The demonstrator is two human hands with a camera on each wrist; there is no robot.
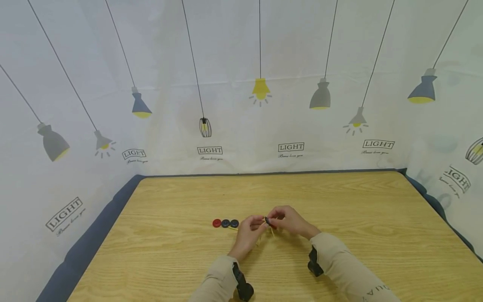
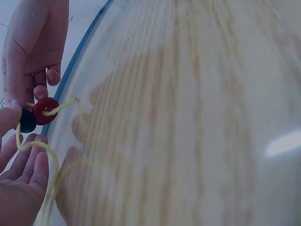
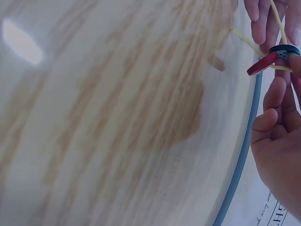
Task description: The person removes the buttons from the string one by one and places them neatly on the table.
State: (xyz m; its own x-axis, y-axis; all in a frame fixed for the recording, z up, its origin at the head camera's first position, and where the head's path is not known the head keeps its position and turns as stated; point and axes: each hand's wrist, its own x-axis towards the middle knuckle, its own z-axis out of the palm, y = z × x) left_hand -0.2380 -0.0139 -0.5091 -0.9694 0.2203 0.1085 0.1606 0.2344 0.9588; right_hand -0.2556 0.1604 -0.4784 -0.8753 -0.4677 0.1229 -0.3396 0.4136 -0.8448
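Above the table, my left hand (image 1: 249, 235) and right hand (image 1: 290, 220) meet fingertip to fingertip. The right hand pinches a dark blue button (image 3: 284, 49) at its edge. Against it sits a tilted red button (image 2: 45, 110) with a yellow string (image 2: 52, 162) through its hole. My left hand's fingertips pinch the string close to the dark button; the exact contact is partly hidden. One length of string droops past the left fingers, and a short end sticks out of the red button.
Left of the hands, another red button (image 1: 216, 223) and two dark blue buttons (image 1: 225, 223) lie in a row on the wooden table (image 1: 170, 260). A bit of yellow string (image 1: 232, 228) shows beside them. A lamp-printed white curtain (image 1: 234, 96) surrounds the table.
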